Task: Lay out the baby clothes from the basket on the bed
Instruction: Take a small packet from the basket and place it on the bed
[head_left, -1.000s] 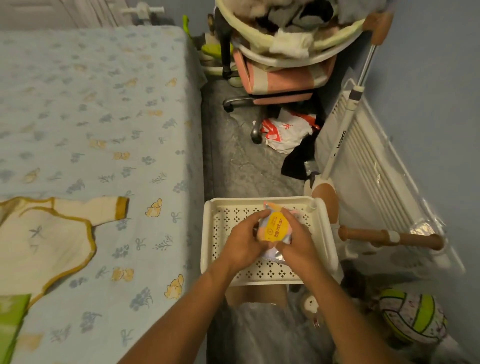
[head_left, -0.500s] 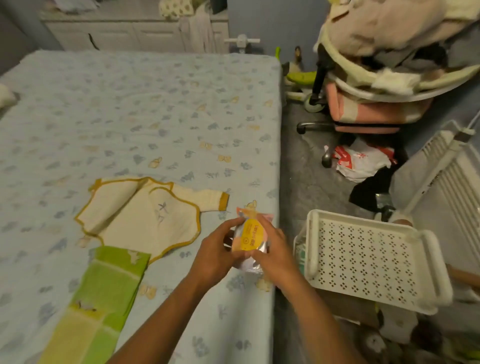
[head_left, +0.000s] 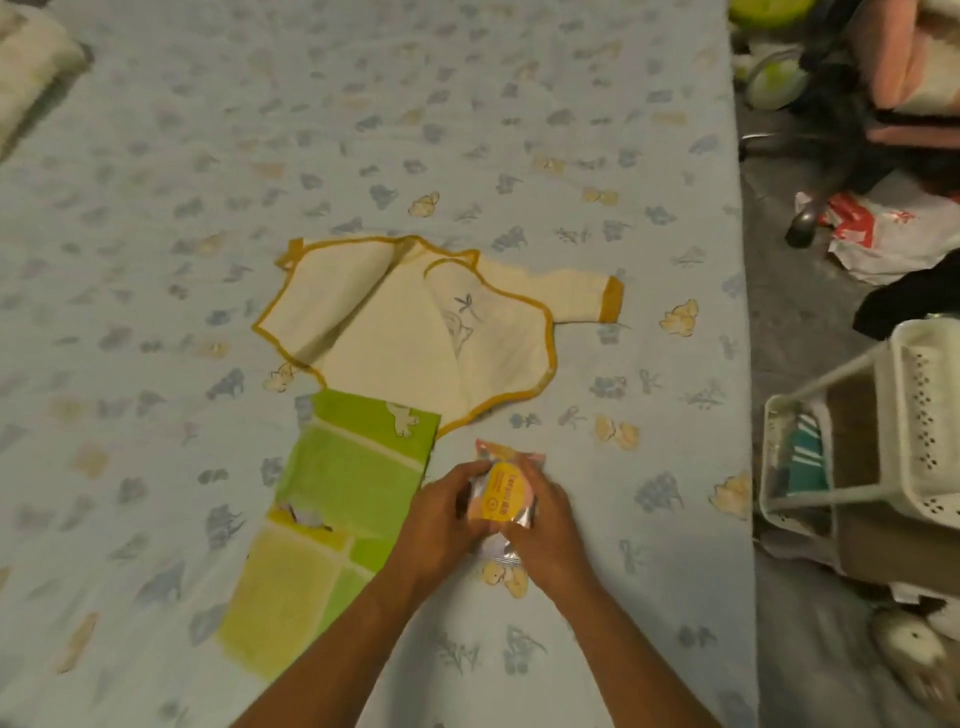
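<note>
So far two pieces are laid out flat on the bed (head_left: 467, 130): a cream wrap top (head_left: 415, 332) with mustard trim, one sleeve stretched out toward the basket side, and a green and yellow patterned piece (head_left: 332, 514) just below it, its top edge touching or slightly tucked over the wrap top's hem. Right beside the green piece, on the side nearer the basket, a small foil packet (head_left: 501, 499) with an orange-yellow label is gripped from both sides, left hand (head_left: 441, 519) and right hand (head_left: 545, 525) each closed around an edge. Whether the packet is resting on the sheet or held just above it can't be told. What's inside can't be made out either; it looks like packaging, not bare cloth.

The white perforated basket (head_left: 914, 415) is seen off the bed's edge, well apart from the laid-out clothes, and its top tray looks emptied. Something teal and striped is visible in a lower tier (head_left: 802, 457), but whether that's clothing can't be said.

Judged from this, the job is partly done: two items down, a third about to be placed, and possibly more left in the lower tier.
</note>
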